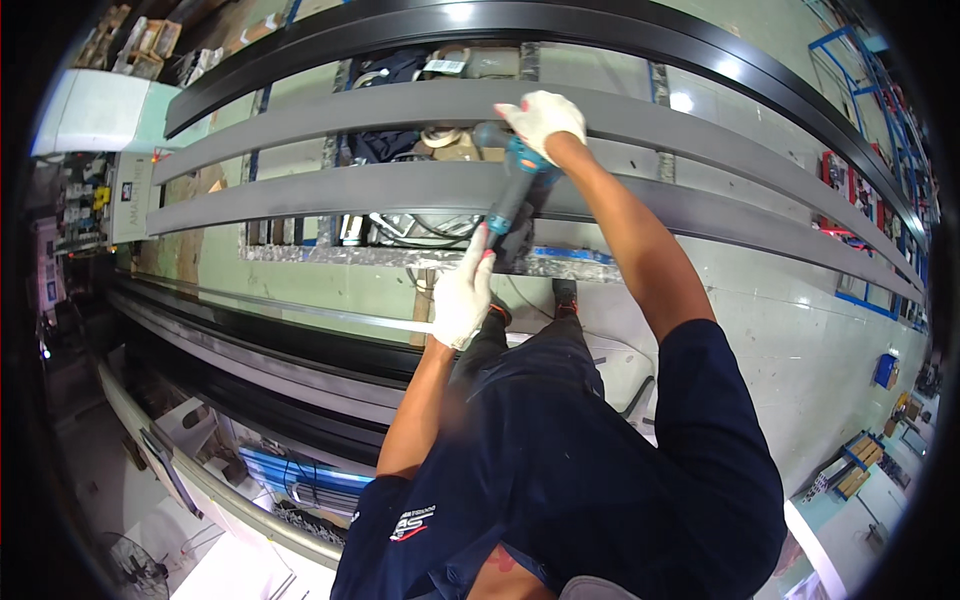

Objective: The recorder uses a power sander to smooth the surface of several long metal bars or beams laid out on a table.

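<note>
A teal and dark-grey angle grinder (512,192) spans the gap between my two gloved hands, over the long grey metal bars. My right hand (545,122), in a white glove, is closed on its head end, above the far grey bar (400,103). A dark round part (490,134) of the grinder shows just left of that hand. My left hand (463,300), also gloved in white, grips the rear end of the tool, nearer my body. The nearer grey bar (400,188) runs beneath the grinder's body. Whether the disc touches a bar, I cannot tell.
A black metal profile (460,14) lies beyond the grey bars. Under them, a rack frame (290,256) holds cables, cloth and boxes. More dark profiles (260,352) lie at my left. A blue rack (850,60) stands far right; a fan (132,565) is at lower left.
</note>
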A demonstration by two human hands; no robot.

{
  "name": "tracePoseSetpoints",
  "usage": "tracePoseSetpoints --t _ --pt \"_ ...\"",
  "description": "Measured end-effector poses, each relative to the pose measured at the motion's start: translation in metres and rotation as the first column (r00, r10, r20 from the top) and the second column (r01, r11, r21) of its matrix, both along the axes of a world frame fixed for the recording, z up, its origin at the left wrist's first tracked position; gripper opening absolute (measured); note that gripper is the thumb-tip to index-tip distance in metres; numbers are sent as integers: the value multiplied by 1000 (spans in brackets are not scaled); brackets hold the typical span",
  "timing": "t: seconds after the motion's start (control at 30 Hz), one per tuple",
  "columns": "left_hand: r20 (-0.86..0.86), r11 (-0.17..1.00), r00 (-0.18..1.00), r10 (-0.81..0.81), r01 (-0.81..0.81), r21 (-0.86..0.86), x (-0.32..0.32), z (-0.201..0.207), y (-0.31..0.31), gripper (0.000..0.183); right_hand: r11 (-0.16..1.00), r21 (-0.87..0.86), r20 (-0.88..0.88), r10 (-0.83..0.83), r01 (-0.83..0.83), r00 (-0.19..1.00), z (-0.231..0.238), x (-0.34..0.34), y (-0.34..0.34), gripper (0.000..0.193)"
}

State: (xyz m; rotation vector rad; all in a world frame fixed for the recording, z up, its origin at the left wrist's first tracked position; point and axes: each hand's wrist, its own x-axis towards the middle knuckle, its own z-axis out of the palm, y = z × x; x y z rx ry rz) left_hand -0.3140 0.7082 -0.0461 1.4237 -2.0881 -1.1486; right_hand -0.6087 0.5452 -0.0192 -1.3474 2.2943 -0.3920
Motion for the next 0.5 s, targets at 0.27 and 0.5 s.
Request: tracePoseSetpoints --t 0.27,0.5 --pt "85 906 903 -421 422 1 -170 10 49 58 929 -17 -93 -370 370 924 3 -202 172 61" --pt "67 768 768 -636 639 -35 -295 5 90 59 818 -87 -87 -575 569 813 -14 -345 287 56"
